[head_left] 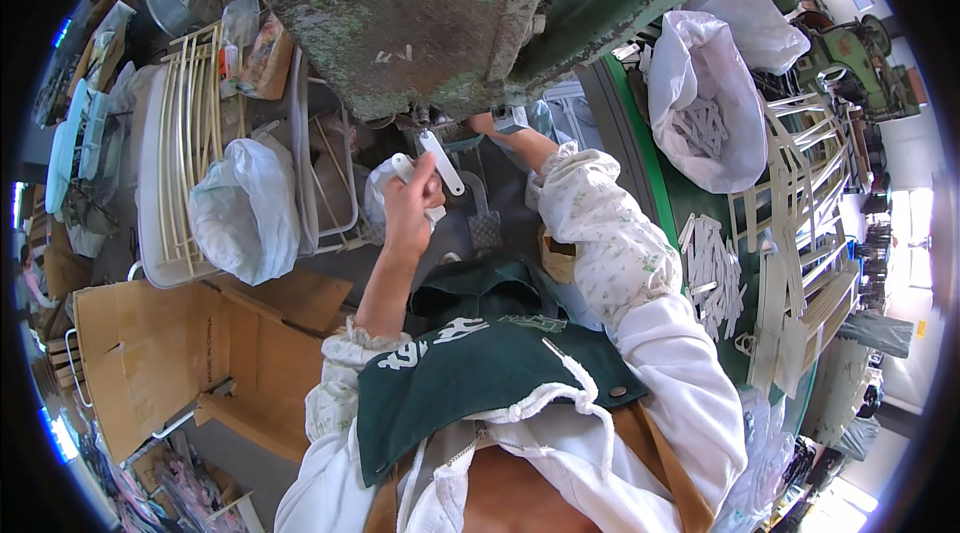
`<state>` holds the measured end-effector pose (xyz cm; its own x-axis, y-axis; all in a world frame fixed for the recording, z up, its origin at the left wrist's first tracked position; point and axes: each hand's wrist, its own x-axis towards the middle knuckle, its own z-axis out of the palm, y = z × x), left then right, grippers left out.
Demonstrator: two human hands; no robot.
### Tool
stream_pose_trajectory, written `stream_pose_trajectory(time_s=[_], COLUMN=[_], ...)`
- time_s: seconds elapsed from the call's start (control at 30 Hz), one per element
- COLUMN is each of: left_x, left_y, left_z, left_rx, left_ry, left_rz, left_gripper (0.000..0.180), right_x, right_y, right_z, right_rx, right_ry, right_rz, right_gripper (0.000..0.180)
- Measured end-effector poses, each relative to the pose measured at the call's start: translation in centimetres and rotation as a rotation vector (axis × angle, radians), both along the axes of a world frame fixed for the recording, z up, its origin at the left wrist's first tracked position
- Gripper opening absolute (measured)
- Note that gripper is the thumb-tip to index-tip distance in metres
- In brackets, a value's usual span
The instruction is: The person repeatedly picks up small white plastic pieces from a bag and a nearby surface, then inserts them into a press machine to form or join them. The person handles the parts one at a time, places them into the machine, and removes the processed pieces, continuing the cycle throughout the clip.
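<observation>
My left hand [408, 208] is closed around several flat white strips, whose ends stick out past the fingers. One white strip [441, 163] with rounded ends and a hole near its lower end stands out beyond the thumb, just below the green machine [420, 13]. Whether the fingers grip that strip or only touch it is hard to see. My right hand [484, 123] reaches in under the machine's lower edge, to the right of small metal parts [425, 115]. Its fingers are hidden there.
On the right, a green-edged bench [650, 148] carries a pile of pale strips [712, 273], a white sack of strips [705, 103] and long slats [790, 283]. Left are a plastic bag [245, 208], a tray with long rods [155, 173] and an open cardboard box [150, 353]. A pedal [485, 230] sits below.
</observation>
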<state>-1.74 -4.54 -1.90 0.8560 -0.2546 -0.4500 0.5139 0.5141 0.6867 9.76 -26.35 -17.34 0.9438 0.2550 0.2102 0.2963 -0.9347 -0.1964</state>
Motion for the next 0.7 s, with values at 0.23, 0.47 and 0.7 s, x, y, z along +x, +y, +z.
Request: stream_pose_trajectory(time_s=[0.23,0.47,0.7], left_x=[-3.7,-7.8,-6.9], left_y=[2.9,6.4,5.6], left_z=[0.6,-3.0,-0.9], left_rx=[-0.128,0.639,0.876], left_ry=[0.101,-0.385,-0.939], left_rz=[-0.293,-0.415,-0.450], left_gripper=[0.031,0.016,0.011], right_x=[-0.4,-5.5,-8.6], right_y=[-3.7,1.3,5.1], right_z=[-1.4,11.3,16.7], right_rx=[0.363,0.896,1.266], right_ry=[0.176,0.251,0.490], right_rz=[-0.092,-0.032,-0.133], right_gripper=[0.065,0.017,0.024])
